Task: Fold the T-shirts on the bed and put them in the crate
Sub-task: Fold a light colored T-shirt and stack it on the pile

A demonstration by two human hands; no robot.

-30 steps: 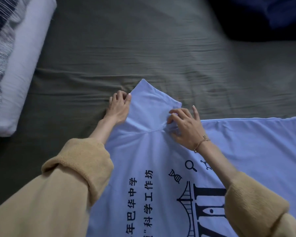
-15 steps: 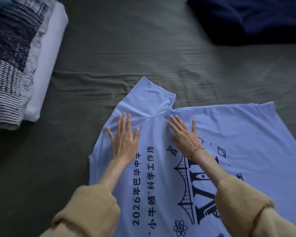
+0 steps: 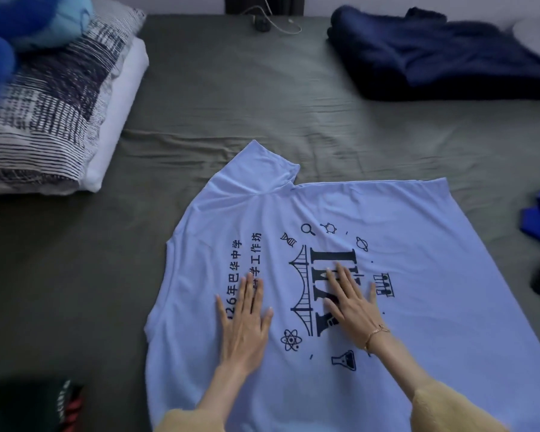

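The light-blue printed T-shirt [image 3: 340, 275] lies spread face up on the grey bed sheet [image 3: 231, 98], 1 sleeve pointing toward the striped pillow [image 3: 50, 113]. Both hands grasp nothing: the left hand [image 3: 245, 322] and right hand [image 3: 349, 302] press flat with straight fingers on the print, likely smoothing wrinkles so the folds come out crisp. No crate shows; the dark bundle [image 3: 28, 403] at lower left is too dim to identify.

Single head-worn view: above the near edge of the bed [image 3: 231, 88], facing forward and down, close over it.
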